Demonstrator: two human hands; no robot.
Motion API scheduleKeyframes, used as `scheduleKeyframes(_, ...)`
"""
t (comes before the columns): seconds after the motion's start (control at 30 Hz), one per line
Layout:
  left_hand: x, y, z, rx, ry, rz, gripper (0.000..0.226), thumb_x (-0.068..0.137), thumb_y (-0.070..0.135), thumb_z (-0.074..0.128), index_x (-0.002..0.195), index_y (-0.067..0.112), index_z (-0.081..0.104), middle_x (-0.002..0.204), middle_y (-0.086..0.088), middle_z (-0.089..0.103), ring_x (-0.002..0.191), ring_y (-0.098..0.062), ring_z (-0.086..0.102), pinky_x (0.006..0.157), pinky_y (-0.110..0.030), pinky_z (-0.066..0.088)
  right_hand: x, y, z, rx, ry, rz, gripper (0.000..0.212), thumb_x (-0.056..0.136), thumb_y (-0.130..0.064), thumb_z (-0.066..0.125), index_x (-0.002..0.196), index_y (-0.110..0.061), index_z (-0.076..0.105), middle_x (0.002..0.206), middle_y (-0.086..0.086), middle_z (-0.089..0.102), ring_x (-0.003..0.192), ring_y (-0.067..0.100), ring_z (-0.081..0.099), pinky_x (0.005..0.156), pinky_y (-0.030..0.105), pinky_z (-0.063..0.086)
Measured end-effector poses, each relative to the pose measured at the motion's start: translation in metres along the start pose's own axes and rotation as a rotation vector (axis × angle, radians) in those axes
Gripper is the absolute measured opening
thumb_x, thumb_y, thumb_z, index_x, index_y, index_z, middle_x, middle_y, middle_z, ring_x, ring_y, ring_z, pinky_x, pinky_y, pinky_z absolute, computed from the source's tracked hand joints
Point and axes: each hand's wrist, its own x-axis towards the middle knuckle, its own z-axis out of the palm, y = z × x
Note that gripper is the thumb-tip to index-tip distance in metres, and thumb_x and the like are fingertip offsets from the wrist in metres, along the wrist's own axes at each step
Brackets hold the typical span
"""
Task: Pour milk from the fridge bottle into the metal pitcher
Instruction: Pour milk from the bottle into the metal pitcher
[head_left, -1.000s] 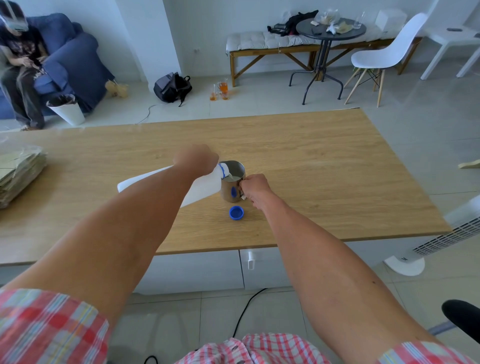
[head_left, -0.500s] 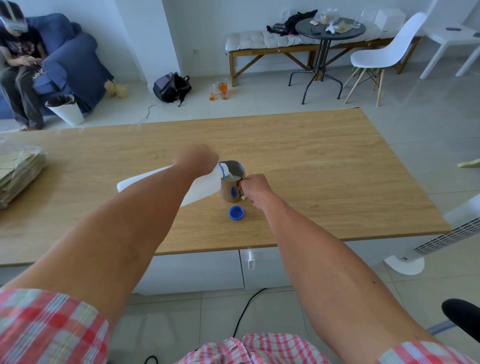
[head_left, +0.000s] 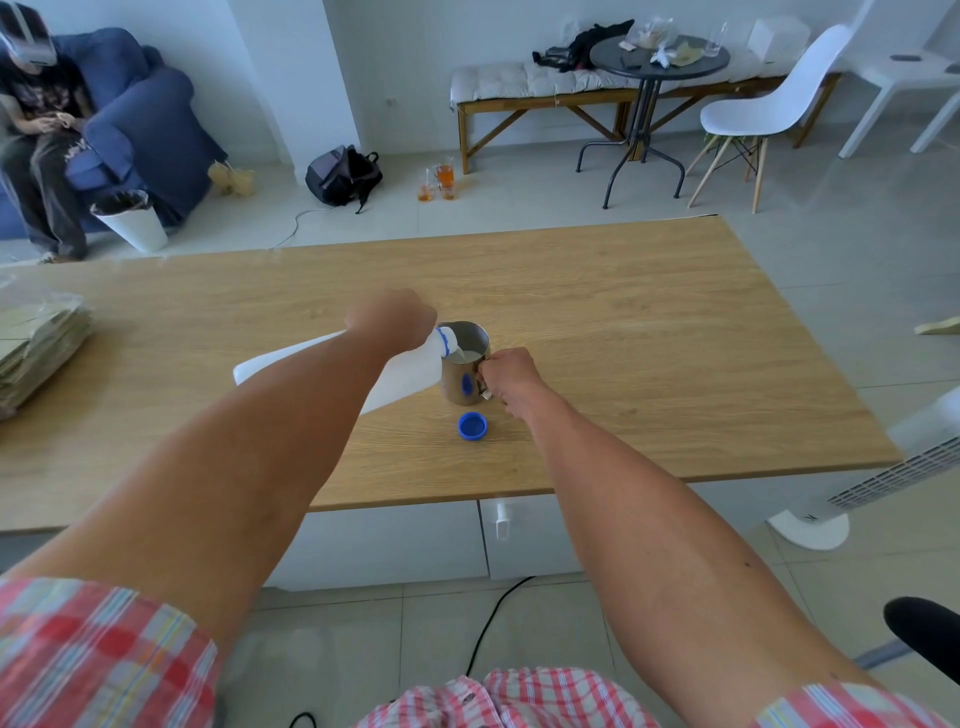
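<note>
A white plastic milk bottle (head_left: 410, 371) lies tipped nearly flat, its blue-ringed mouth over the rim of the metal pitcher (head_left: 464, 364). My left hand (head_left: 392, 319) grips the bottle near its neck. Milk shows inside the pitcher, which stands upright on the wooden table (head_left: 649, 338). My right hand (head_left: 506, 376) holds the pitcher's handle on its right side. The blue bottle cap (head_left: 472, 426) lies on the table just in front of the pitcher, apart from both hands.
A stack of flat brown paper bags (head_left: 36, 353) sits at the table's left edge. A white fan (head_left: 883, 467) stands by the table's right front corner. Beyond the table are a person on a blue sofa (head_left: 140, 124), a backpack (head_left: 343, 174) and a white chair (head_left: 763, 111).
</note>
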Motion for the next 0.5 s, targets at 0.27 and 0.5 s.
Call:
scheduleKeyframes(0.27, 0.0029, -0.0004, 0.002, 0.007, 0.008, 0.004, 0.027, 0.097, 0.033, 0.039, 0.094, 0.014, 0.057, 0.08, -0.006, 0.05, 0.079, -0.03, 0.055, 0.074, -0.04, 0.041, -0.0005, 0.0, -0.0016, -0.005, 0.006, 0.006, 0.018, 0.093, -0.001, 0.049, 0.089, -0.008, 0.065, 0.068, 0.006, 0.055, 0.056, 0.018, 0.043, 0.049, 0.028, 0.033)
scheduleKeyframes(0.5, 0.004, -0.0022, 0.0015, 0.007, 0.007, 0.0, 0.025, 0.096, 0.033, 0.039, 0.092, 0.015, 0.056, 0.08, -0.006, 0.051, 0.065, -0.024, 0.047, 0.07, -0.04, 0.039, 0.0022, 0.0008, 0.0002, 0.006, 0.0, 0.01, 0.022, 0.093, 0.0, 0.05, 0.096, -0.004, 0.071, 0.076, 0.009, 0.06, 0.062, 0.02, 0.048, 0.055, 0.03, 0.037)
